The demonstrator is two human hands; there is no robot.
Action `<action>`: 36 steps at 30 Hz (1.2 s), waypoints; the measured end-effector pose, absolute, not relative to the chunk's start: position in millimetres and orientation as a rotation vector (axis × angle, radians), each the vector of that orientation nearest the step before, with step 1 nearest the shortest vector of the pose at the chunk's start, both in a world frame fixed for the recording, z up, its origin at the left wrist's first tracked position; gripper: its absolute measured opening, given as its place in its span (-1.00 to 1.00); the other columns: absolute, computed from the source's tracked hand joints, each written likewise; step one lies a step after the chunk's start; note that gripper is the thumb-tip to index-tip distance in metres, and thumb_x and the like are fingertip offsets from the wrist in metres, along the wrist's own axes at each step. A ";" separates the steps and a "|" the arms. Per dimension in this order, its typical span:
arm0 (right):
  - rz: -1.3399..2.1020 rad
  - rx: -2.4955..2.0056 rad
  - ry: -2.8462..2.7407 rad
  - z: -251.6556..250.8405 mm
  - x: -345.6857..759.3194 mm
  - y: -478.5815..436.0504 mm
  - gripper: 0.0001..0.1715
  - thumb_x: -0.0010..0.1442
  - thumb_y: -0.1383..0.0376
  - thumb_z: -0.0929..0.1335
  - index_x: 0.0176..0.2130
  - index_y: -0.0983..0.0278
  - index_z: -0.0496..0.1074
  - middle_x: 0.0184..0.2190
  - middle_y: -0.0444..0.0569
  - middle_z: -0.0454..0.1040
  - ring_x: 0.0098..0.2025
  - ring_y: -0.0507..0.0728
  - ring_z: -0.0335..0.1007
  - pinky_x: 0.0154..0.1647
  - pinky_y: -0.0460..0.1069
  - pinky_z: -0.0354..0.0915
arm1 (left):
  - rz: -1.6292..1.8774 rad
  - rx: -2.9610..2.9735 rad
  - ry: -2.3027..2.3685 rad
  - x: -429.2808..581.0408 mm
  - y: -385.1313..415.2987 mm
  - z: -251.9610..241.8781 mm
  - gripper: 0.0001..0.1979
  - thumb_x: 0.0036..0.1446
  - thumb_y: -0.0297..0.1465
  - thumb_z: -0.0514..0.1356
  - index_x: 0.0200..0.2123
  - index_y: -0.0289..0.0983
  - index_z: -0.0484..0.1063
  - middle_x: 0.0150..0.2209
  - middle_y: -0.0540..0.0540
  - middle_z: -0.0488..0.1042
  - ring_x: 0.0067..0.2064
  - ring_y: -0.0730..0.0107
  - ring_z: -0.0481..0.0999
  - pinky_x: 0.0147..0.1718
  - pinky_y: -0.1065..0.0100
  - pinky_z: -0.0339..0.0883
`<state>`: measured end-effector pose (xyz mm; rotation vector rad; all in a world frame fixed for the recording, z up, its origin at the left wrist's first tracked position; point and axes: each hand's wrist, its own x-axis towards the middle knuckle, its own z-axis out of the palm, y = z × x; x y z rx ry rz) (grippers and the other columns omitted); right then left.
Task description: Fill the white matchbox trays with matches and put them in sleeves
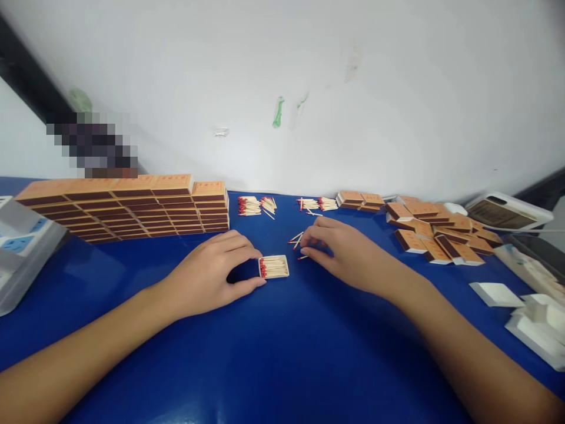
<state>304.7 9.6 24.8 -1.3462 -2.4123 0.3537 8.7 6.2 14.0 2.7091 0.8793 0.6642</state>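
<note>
A small white matchbox tray (288,272) lies on the blue table, filled with red-tipped matches (275,266). My left hand (216,268) grips the tray's left end between thumb and fingers. To the right of the tray, my right hand (338,250) is closed in a pinch, with the red tip of a match (302,257) poking out at the fingertips. Next to those fingers lie a few loose matches (295,239). Behind them are small heaps of matches, one on the left (249,206) and another on the right (327,204).
Stacked matchboxes (145,206) form a wall at the left, beside a clear plastic container (26,259). More matchboxes (436,227) are piled at the right. White empty trays (497,294) and a phone (507,211) sit at the far right. A white wall (335,106) rises behind.
</note>
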 end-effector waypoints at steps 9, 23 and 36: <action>0.622 -1.394 -2.427 30.2 309.1 8.4 -0.79 0.44 0.27 0.35 -0.29 0.18 0.47 -0.20 -0.03 0.50 -0.22 0.15 0.45 -0.22 0.06 0.38 | 0.664 2.704 0.881 7.7 7.1 13.4 -0.73 0.37 -0.24 0.32 0.04 -0.24 0.58 -0.09 -0.15 0.61 -0.03 0.14 0.56 -0.03 0.13 0.49; 0.564 -1.152 -2.395 23.1 266.5 -15.5 -0.90 0.46 0.40 0.36 -0.13 0.23 0.49 -0.12 -0.01 0.46 -0.12 0.14 0.42 -0.08 0.06 0.37 | 0.652 2.679 0.879 9.1 4.4 13.4 -0.78 0.36 -0.27 0.33 -0.01 -0.24 0.59 -0.11 -0.13 0.60 -0.04 0.15 0.54 -0.03 0.14 0.47; 0.638 -1.253 -2.459 28.0 272.3 -17.5 -0.86 0.53 0.31 0.29 -0.11 0.24 0.43 -0.07 -0.01 0.42 -0.17 0.12 0.40 -0.12 0.07 0.36 | 0.655 2.681 0.884 9.2 5.4 12.8 -0.76 0.36 -0.26 0.33 0.01 -0.24 0.59 -0.10 -0.12 0.60 -0.04 0.16 0.53 -0.04 0.14 0.47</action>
